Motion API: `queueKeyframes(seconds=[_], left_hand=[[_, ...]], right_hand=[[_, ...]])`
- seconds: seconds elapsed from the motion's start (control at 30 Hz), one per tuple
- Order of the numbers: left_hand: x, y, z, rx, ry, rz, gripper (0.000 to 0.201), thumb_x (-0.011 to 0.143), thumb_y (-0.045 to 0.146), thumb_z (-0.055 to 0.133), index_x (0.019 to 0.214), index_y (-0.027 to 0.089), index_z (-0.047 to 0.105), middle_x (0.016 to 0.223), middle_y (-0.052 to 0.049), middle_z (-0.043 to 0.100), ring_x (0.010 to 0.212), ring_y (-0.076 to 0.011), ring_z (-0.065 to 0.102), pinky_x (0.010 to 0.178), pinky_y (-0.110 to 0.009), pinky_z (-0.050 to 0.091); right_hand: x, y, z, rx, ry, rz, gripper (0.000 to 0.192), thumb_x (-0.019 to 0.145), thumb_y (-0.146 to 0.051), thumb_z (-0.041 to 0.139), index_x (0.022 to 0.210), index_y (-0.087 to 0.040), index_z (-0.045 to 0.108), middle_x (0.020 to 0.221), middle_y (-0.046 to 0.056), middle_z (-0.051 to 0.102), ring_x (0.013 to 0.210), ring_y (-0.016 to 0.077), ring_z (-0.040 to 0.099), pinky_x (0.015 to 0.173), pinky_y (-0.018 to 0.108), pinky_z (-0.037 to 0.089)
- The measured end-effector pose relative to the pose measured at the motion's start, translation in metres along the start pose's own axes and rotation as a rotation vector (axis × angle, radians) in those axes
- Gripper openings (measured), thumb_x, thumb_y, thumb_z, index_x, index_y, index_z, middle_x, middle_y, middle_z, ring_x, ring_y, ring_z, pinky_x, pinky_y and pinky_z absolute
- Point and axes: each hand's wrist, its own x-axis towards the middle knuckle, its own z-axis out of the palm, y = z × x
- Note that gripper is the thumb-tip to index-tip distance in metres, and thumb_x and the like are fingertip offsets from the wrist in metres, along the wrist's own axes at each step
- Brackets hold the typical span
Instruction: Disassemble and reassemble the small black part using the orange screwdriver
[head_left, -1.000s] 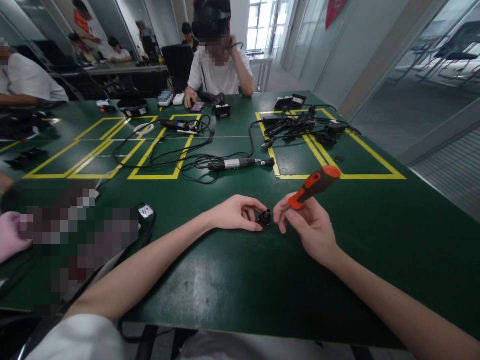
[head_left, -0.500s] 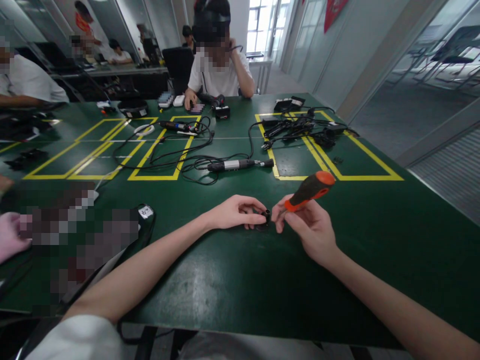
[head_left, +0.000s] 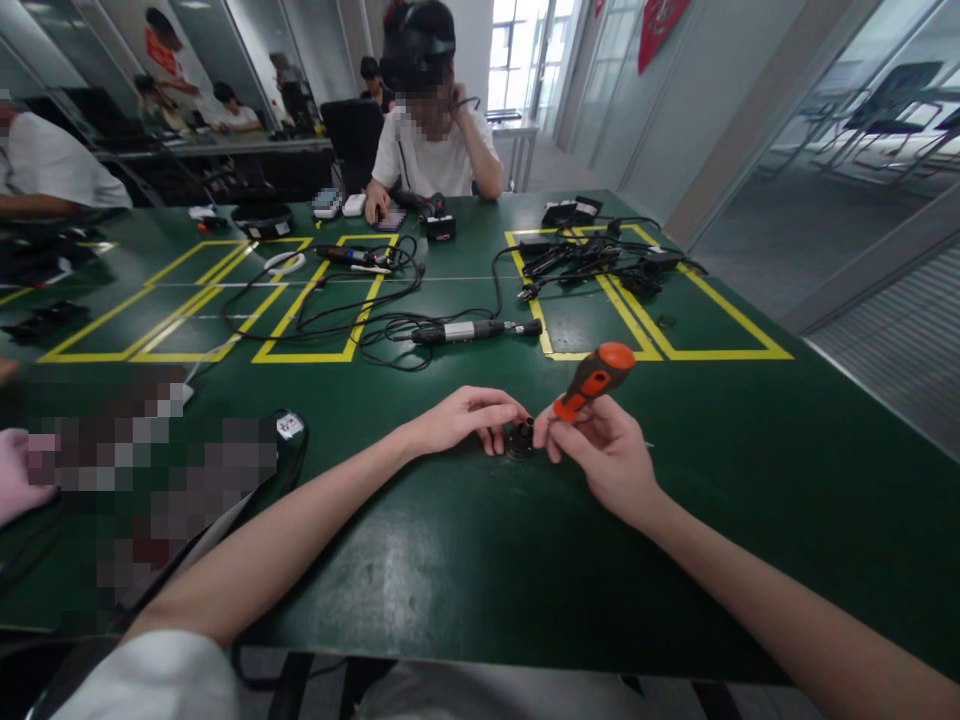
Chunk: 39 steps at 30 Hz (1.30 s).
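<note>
A small black round part (head_left: pixel 518 442) with a flat base and a short upright tube sits on the green table in front of me. The fingers of my left hand (head_left: pixel 484 415) curl against its left and far side, with the fingertips near the tube. To the right, my right hand (head_left: pixel 607 448) grips a screwdriver (head_left: pixel 598 380) with an orange and dark grey handle. The handle leans up and to the right. Its shaft is hidden behind my fingers, so I cannot tell whether the tip touches the part.
Beyond my hands lies an electric screwdriver (head_left: pixel 465 331) with coiled cable. Tangled black cables (head_left: pixel 592 258) cover the yellow-taped areas at the far right. A co-worker (head_left: pixel 431 150) sits opposite. Blurred-out items (head_left: pixel 202 500) and another person's hand (head_left: pixel 26 470) are at the left.
My right hand and the screwdriver have moved left, closer to the black part. My left thumb has lifted, and more of the part's base shows.
</note>
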Motion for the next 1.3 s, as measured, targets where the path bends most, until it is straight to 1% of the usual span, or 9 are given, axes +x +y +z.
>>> queueKeyframes(seconds=[0.27,0.4,0.57,0.77,0.93,1.03,1.13,1.23,1.3], left_hand=[[0.001,-0.003,-0.001,-0.058,0.031,0.036,0.065,0.079,0.071,0.073,0.104,0.011,0.072,0.083,-0.007,0.072,0.063,-0.014,0.067,0.059,-0.026,0.054],[0.004,0.002,-0.002,-0.019,0.152,0.164,0.057,0.086,0.065,0.069,0.107,0.012,0.072,0.104,-0.013,0.075,0.063,-0.0115,0.065,0.054,-0.022,0.05],[-0.005,0.044,0.008,0.271,0.29,0.47,0.042,0.097,0.049,0.063,0.121,0.016,0.071,0.119,-0.012,0.075,0.084,-0.0154,0.071,0.063,-0.022,0.052],[-0.021,0.104,0.03,0.768,0.181,0.785,0.04,0.102,0.026,0.055,0.142,0.025,0.062,0.136,-0.01,0.07,0.113,-0.02,0.07,0.089,-0.03,0.057],[-0.016,0.121,0.033,1.112,0.109,0.857,0.033,0.103,0.024,0.053,0.132,0.02,0.068,0.115,-0.01,0.073,0.102,-0.0173,0.07,0.086,-0.028,0.056],[-0.013,0.124,0.031,1.214,0.176,0.824,0.032,0.102,0.034,0.057,0.127,0.018,0.067,0.103,-0.008,0.073,0.087,-0.0146,0.068,0.074,-0.024,0.051],[-0.01,0.128,0.03,1.355,0.21,0.775,0.028,0.102,0.04,0.054,0.109,0.018,0.07,0.089,-0.004,0.071,0.075,-0.0139,0.065,0.065,-0.023,0.043],[-0.008,0.133,0.033,1.487,0.229,0.717,0.036,0.102,0.042,0.05,0.08,0.017,0.065,0.067,-0.002,0.062,0.063,-0.0146,0.058,0.059,-0.026,0.036],[-0.007,0.136,0.035,1.53,0.246,0.687,0.035,0.1,0.037,0.049,0.074,0.017,0.062,0.063,-0.002,0.058,0.059,-0.0148,0.054,0.057,-0.027,0.033]], right_hand=[[0.004,0.001,0.001,-0.073,0.005,0.001,0.035,0.098,-0.054,0.065,0.086,-0.02,0.067,0.076,0.003,0.069,0.053,0.0124,0.058,0.052,0.029,0.051],[0.003,0.004,0.001,-0.079,0.013,0.0,0.033,0.096,-0.054,0.067,0.09,-0.022,0.066,0.076,0.002,0.069,0.056,0.0133,0.059,0.055,0.029,0.053],[0.002,0.007,0.001,-0.076,0.026,-0.013,0.027,0.096,-0.048,0.07,0.09,-0.022,0.066,0.078,0.002,0.072,0.061,0.0135,0.061,0.06,0.028,0.053],[0.002,0.011,0.005,-0.143,0.031,-0.057,0.035,0.101,-0.053,0.061,0.085,-0.022,0.066,0.073,0.001,0.068,0.067,0.0164,0.063,0.065,0.03,0.055],[0.002,0.017,-0.003,-0.258,0.002,-0.16,0.027,0.105,-0.041,0.054,0.089,-0.023,0.066,0.081,0.002,0.07,0.077,0.0183,0.068,0.076,0.033,0.057],[0.004,0.02,-0.014,-0.373,-0.061,-0.217,0.017,0.099,-0.032,0.061,0.114,-0.025,0.066,0.107,0.006,0.073,0.093,0.0221,0.071,0.086,0.039,0.06],[0.01,0.02,-0.025,-0.471,-0.272,-0.158,0.047,0.089,-0.025,0.068,0.135,-0.025,0.058,0.132,0.01,0.07,0.112,0.0266,0.071,0.096,0.045,0.06],[0.016,0.02,-0.033,-0.518,-0.51,-0.069,0.039,0.092,-0.022,0.066,0.131,-0.022,0.063,0.128,0.011,0.074,0.118,0.0269,0.071,0.103,0.046,0.058],[0.019,0.023,-0.036,-0.555,-0.565,-0.056,0.033,0.094,-0.026,0.068,0.127,-0.021,0.066,0.125,0.011,0.076,0.116,0.0272,0.072,0.103,0.047,0.058]])
